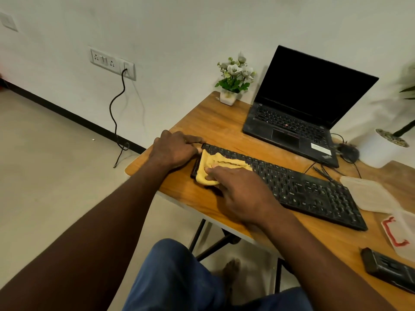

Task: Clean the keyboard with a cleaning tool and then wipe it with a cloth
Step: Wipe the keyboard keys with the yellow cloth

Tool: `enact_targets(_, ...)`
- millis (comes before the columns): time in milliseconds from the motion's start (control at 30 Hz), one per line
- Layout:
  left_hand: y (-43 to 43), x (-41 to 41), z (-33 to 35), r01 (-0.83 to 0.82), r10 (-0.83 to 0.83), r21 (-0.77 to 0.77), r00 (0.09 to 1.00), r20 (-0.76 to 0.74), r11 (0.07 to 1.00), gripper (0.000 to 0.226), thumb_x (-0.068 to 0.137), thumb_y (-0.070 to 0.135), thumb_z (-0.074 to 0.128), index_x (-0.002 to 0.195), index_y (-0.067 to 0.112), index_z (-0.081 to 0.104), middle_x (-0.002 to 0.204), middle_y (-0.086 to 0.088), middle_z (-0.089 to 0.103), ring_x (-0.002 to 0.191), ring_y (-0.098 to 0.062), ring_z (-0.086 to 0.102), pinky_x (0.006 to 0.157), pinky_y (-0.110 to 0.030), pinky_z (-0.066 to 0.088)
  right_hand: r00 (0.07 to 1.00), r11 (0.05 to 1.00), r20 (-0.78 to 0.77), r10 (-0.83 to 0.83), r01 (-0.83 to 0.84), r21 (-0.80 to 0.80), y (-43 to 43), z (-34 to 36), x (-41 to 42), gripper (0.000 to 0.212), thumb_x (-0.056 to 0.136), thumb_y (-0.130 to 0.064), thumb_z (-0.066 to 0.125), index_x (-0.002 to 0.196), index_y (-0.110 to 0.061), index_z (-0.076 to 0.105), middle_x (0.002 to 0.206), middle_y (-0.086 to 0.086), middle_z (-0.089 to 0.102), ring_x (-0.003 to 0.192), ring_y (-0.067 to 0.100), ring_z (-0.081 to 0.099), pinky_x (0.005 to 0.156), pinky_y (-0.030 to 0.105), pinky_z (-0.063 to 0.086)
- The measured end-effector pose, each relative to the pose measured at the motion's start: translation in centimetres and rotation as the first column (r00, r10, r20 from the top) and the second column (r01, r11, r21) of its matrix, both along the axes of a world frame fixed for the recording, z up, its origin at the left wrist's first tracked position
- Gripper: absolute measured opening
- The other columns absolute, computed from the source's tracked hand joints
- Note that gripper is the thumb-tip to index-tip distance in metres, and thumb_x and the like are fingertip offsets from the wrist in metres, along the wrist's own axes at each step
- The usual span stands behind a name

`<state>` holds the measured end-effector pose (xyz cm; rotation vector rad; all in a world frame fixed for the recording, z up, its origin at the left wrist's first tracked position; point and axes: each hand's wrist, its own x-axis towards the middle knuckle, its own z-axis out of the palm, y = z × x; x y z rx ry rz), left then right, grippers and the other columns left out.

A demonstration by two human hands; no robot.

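A black keyboard (pixel 303 189) lies diagonally across the wooden table (pixel 215 122). A crumpled yellow cloth (pixel 215 161) covers its left end. My right hand (pixel 242 189) lies on the cloth with fingers stretched flat, pressing it onto the keys. My left hand (pixel 175 148) grips the keyboard's left end, fingers curled over its top corner. Which keys lie under the cloth is hidden.
An open black laptop (pixel 298 117) stands behind the keyboard, with a mouse (pixel 348 151) and cables beside it. A small flower pot (pixel 231 86) sits at the far corner. Clear plastic containers (pixel 370 194) and a dark device (pixel 390 269) lie at the right. A white planter (pixel 381 151) stands far right.
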<state>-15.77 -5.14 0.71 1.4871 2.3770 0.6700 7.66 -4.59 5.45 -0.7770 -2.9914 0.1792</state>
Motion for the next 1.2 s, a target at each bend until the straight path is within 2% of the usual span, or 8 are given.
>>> enact_targets(67, -0.3, 0.2, 0.1, 0.001, -0.001, 0.019, 1.0, -0.013, 1.0, 0.036, 0.098, 0.06, 0.051, 0.135, 0.062, 0.054, 0.147, -0.001, 0.054, 0.133, -0.031, 0.038, 0.104, -0.05, 0.032, 1.0, 1.0, -0.007, 0.015, -0.015, -0.02, 1.3, 0.4, 2.0, 0.041, 0.104, -0.023, 0.052, 0.143, -0.037, 0.055, 0.144, -0.009, 0.061, 0.128, 0.019, 0.055, 0.104, 0.042, 0.047)
enact_targets(167, -0.9, 0.7, 0.0, 0.005, -0.001, 0.065, 0.997, -0.071, 0.998, 0.04, 0.1, 0.058, 0.049, 0.139, 0.055, 0.054, 0.149, 0.001, 0.053, 0.134, -0.029, 0.038, 0.106, -0.051, 0.031, 0.931, 0.977, -0.306, -0.201, 0.213, 0.007, 3.9, 0.8, 4.6, 0.027, 0.103, -0.02, 0.055, 0.126, -0.03, 0.066, 0.102, -0.002, 0.073, 0.086, 0.013, 0.064, 0.066, 0.028, 0.047)
enact_targets(300, -2.3, 2.1, -0.5, 0.035, -0.028, 0.12, 0.998, -0.053, 0.992, 0.046, 0.104, 0.056, 0.042, 0.15, 0.046, 0.047, 0.153, 0.006, 0.048, 0.14, -0.026, 0.034, 0.111, -0.054, 0.027, 0.494, 0.789, -0.723, -0.483, 0.603, -0.115, 5.1, 1.6, 4.5, 0.02, 0.104, -0.02, 0.056, 0.118, -0.018, 0.071, 0.08, -0.002, 0.068, 0.06, 0.0, 0.051, 0.048, 0.021, 0.03)
enact_targets(333, -2.7, 2.4, -0.7, 0.045, -0.038, 0.123, 0.998, -0.056, 0.991, 0.047, 0.105, 0.054, 0.041, 0.151, 0.044, 0.046, 0.154, 0.008, 0.047, 0.139, -0.025, 0.033, 0.112, -0.053, 0.027, 0.514, 0.805, -0.725, -0.458, 0.587, -0.092, 4.8, 1.5, 3.7, 0.022, 0.103, -0.019, 0.057, 0.121, -0.017, 0.071, 0.082, -0.004, 0.068, 0.06, 0.002, 0.052, 0.05, 0.02, 0.031)
enact_targets(467, -3.6, 3.1, -1.2, 0.068, -0.06, 0.08, 0.992, -0.107, 0.994, 0.048, 0.109, 0.046, 0.034, 0.156, 0.039, 0.04, 0.158, 0.009, 0.042, 0.142, -0.025, 0.03, 0.112, -0.051, 0.024, 0.878, 0.973, -0.439, -0.191, 0.229, 0.035, 2.3, -1.1, -0.5, 0.03, 0.097, -0.018, 0.065, 0.126, -0.023, 0.072, 0.115, -0.005, 0.074, 0.098, 0.015, 0.066, 0.083, 0.028, 0.051)
enact_targets(533, -3.8, 3.2, -1.2, 0.08, -0.072, 0.054, 0.988, -0.138, 0.995, 0.048, 0.11, 0.043, 0.033, 0.157, 0.038, 0.037, 0.16, 0.008, 0.04, 0.143, -0.027, 0.03, 0.111, -0.051, 0.025, 0.942, 0.994, -0.334, -0.037, 0.068, 0.081, 1.6, -2.3, -2.0, 0.029, 0.093, -0.019, 0.065, 0.12, -0.025, 0.074, 0.122, -0.004, 0.071, 0.109, 0.021, 0.063, 0.091, 0.04, 0.053)
enact_targets(733, -3.6, 3.2, -1.3, 0.083, -0.078, 0.024, 0.981, -0.176, 0.996, 0.048, 0.109, 0.044, 0.031, 0.157, 0.041, 0.034, 0.16, 0.008, 0.039, 0.141, -0.028, 0.029, 0.109, -0.052, 0.028, 0.968, 0.974, -0.222, 0.117, -0.068, 0.214, 2.7, -2.0, -1.8, 0.027, 0.095, -0.025, 0.065, 0.12, -0.028, 0.074, 0.118, -0.001, 0.063, 0.116, 0.022, 0.048, 0.084, 0.038, 0.049)
enact_targets(1200, -3.6, 3.5, -1.1, 0.08, -0.075, 0.022, 0.979, -0.19, 0.997, 0.05, 0.108, 0.045, 0.032, 0.157, 0.04, 0.034, 0.16, 0.008, 0.037, 0.143, -0.026, 0.026, 0.111, -0.051, 0.024, 0.951, 0.982, -0.248, -0.184, 0.188, -0.008, 3.5, -0.8, -1.9, 0.025, 0.095, -0.021, 0.067, 0.118, -0.021, 0.078, 0.114, -0.002, 0.069, 0.108, 0.02, 0.059, 0.089, 0.037, 0.051)
